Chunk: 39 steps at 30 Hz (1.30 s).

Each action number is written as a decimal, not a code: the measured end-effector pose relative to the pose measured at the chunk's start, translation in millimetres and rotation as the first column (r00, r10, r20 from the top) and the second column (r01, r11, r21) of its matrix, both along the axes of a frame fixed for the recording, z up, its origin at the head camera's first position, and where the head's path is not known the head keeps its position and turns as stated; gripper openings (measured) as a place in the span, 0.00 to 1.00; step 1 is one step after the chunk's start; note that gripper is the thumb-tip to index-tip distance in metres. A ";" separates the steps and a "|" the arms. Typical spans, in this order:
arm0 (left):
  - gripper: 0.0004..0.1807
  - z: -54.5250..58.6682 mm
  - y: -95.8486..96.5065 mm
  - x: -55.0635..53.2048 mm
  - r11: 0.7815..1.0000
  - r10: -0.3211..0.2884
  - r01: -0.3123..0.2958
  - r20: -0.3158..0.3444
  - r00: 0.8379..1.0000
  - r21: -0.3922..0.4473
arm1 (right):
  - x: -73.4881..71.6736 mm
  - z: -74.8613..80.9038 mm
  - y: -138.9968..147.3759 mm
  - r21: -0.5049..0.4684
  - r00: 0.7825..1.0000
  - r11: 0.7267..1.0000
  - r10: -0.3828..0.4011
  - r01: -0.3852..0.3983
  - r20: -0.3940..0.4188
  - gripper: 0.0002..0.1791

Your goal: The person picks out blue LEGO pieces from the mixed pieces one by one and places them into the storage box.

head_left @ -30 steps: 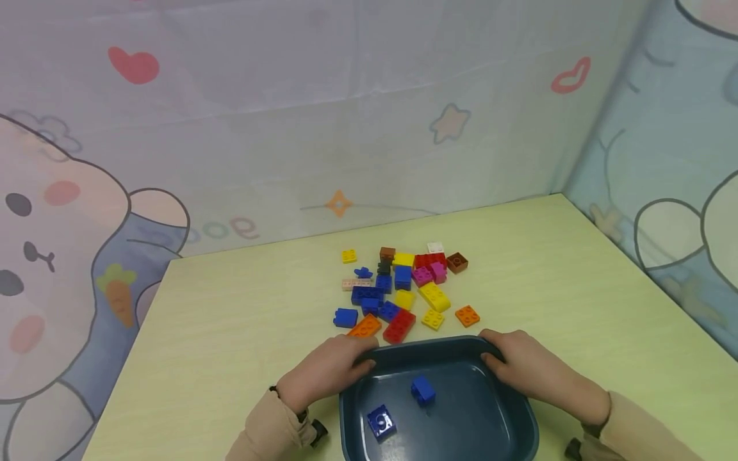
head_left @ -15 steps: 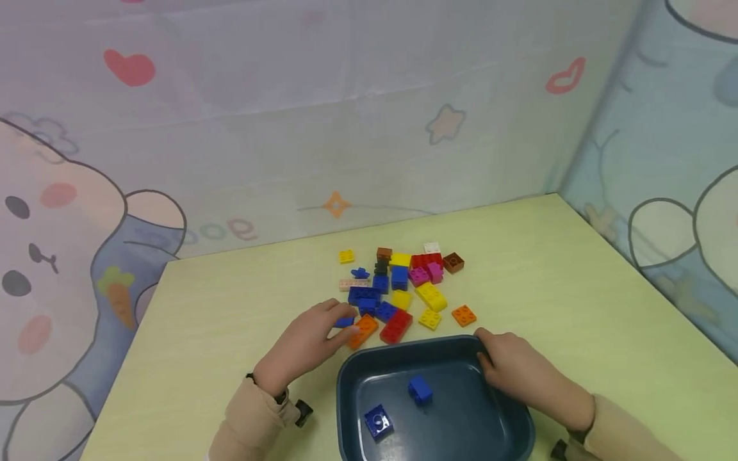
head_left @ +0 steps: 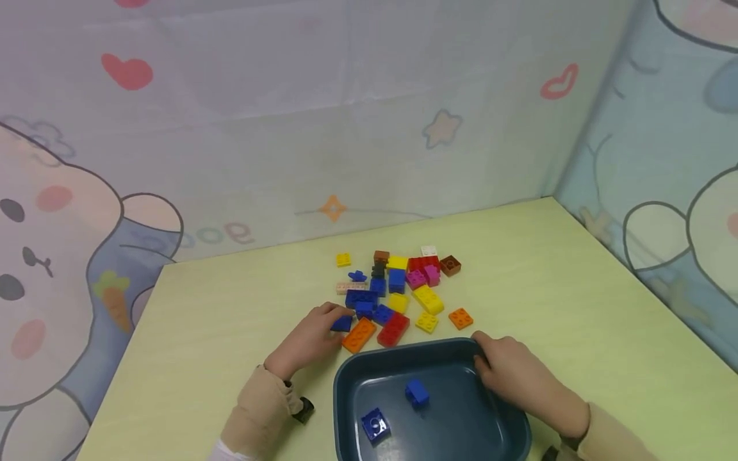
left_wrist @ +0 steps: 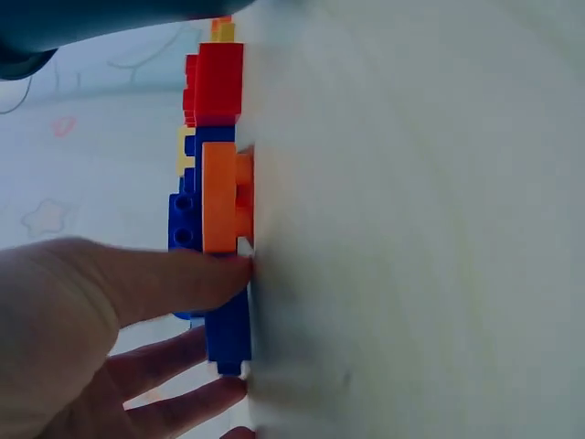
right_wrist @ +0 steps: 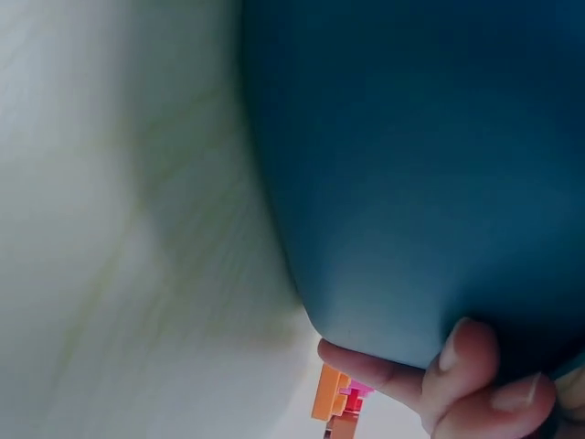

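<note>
My left hand point(head_left: 308, 342) is at the near left of a pile of toy building bricks. Thumb and fingers pinch a blue brick point(head_left: 342, 323); in the left wrist view the thumb crosses in front of this blue brick point(left_wrist: 228, 325), and the fingers lie behind and below it. An orange brick point(head_left: 359, 335) lies right beside that hand. My right hand point(head_left: 516, 371) grips the far right corner of a dark blue-green tray point(head_left: 346, 384), fingers curled over its rim. Inside the tray sit two blue bricks, one near the middle point(head_left: 418, 393) and one farther left point(head_left: 376, 426).
Beyond the tray, several loose bricks lie close together, among them a red brick point(head_left: 394, 330), a yellow brick point(head_left: 428, 299) and a brown brick point(head_left: 450, 265). They rest on a pale yellow table point(head_left: 230, 307). A printed cloth point(head_left: 259, 128) hangs behind.
The left hand has let go of the tray's left rim and moved forward and left to the blue brick, its fingers closing around it. The right hand stays on the tray.
</note>
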State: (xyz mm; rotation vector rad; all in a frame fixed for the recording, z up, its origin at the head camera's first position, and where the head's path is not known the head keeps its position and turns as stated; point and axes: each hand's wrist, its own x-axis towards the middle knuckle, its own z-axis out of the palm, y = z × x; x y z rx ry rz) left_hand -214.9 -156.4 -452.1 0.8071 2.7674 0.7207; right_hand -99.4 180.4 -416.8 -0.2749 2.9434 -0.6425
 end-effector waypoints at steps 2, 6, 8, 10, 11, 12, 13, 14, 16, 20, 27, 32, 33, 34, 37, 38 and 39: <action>0.21 -2.3 -0.3 1.8 1.000 0.000 0.000 -0.021 1.000 -0.004 | 1.3 -0.9 -0.7 -0.012 1.000 1.000 -0.006 0.006 0.004 0.06; 0.20 -1.9 -0.5 3.4 1.000 -0.009 0.010 -0.091 0.996 0.007 | 2.6 -2.1 -1.8 -0.013 1.000 1.000 -0.024 0.024 -0.007 0.08; 0.19 -0.7 0.4 3.5 1.000 -0.014 0.016 -0.112 0.994 0.024 | 2.4 -2.8 -1.4 -0.010 0.999 0.999 -0.031 0.031 -0.020 0.09; 0.19 2.1 0.8 2.6 0.999 -0.022 0.025 -0.113 0.993 0.028 | 1.3 -2.3 -1.1 -0.004 0.999 0.999 -0.032 0.032 -0.025 0.10; 0.19 3.9 0.7 1.4 0.999 -0.024 0.028 -0.111 0.994 0.028 | 0.4 -1.2 -1.1 -0.003 0.999 1.000 -0.031 0.031 -0.026 0.10; 0.19 5.1 0.7 0.2 0.999 -0.027 0.030 -0.114 0.993 0.027 | -0.5 -0.2 -1.0 -0.004 0.999 1.000 -0.031 0.031 -0.023 0.10; 0.19 5.9 0.7 -0.9 0.999 -0.029 0.032 -0.116 0.993 0.027 | -1.5 0.8 -1.0 -0.005 0.999 1.000 -0.031 0.031 -0.021 0.10; 0.19 6.7 0.6 -1.8 0.999 -0.031 0.035 -0.122 0.992 0.030 | -2.4 1.7 -0.9 -0.005 0.999 0.999 -0.033 0.032 -0.021 0.10; 0.19 5.9 0.5 -3.6 0.999 -0.036 0.040 -0.127 0.991 0.032 | -3.7 3.2 -0.8 -0.006 0.999 0.999 -0.039 0.039 -0.017 0.10; 0.19 2.3 -1.2 -1.5 0.998 -0.049 0.052 -0.110 0.993 0.025 | -3.0 2.3 -1.0 -0.009 0.999 0.999 -0.038 0.038 0.004 0.08; 0.19 12.6 0.2 8.1 0.998 -0.047 0.051 -0.117 0.992 0.037 | 3.2 -4.0 0.8 -0.026 0.999 0.999 -0.037 0.037 0.002 0.08; 0.21 43.5 5.5 28.7 0.996 -0.051 0.060 -0.120 0.991 0.070 | 3.9 -5.5 3.6 -0.039 1.000 0.999 -0.012 0.012 0.002 0.09; 0.21 49.9 7.3 33.9 0.995 -0.061 0.070 -0.117 0.991 0.070 | 3.1 -5.3 3.9 -0.039 1.000 0.999 -0.003 0.003 -0.006 0.09; 0.21 56.4 9.8 39.4 0.994 -0.081 0.089 -0.112 0.990 0.070 | 2.1 -5.0 4.1 -0.038 1.000 0.999 0.005 -0.006 -0.011 0.09; 0.22 73.6 19.2 58.4 0.986 -0.162 0.165 -0.075 0.984 0.035 | -0.7 -3.8 3.5 -0.031 0.999 0.999 0.026 -0.027 -0.027 0.09; 0.22 77.8 22.8 64.6 0.981 -0.191 0.192 -0.060 0.980 0.015 | -1.5 -3.5 3.1 -0.026 0.999 0.999 0.031 -0.032 -0.033 0.09; 0.22 81.4 26.4 70.5 0.975 -0.222 0.222 -0.045 0.974 -0.008 | -2.1 -3.2 2.4 -0.024 0.999 0.999 0.031 -0.032 -0.032 0.09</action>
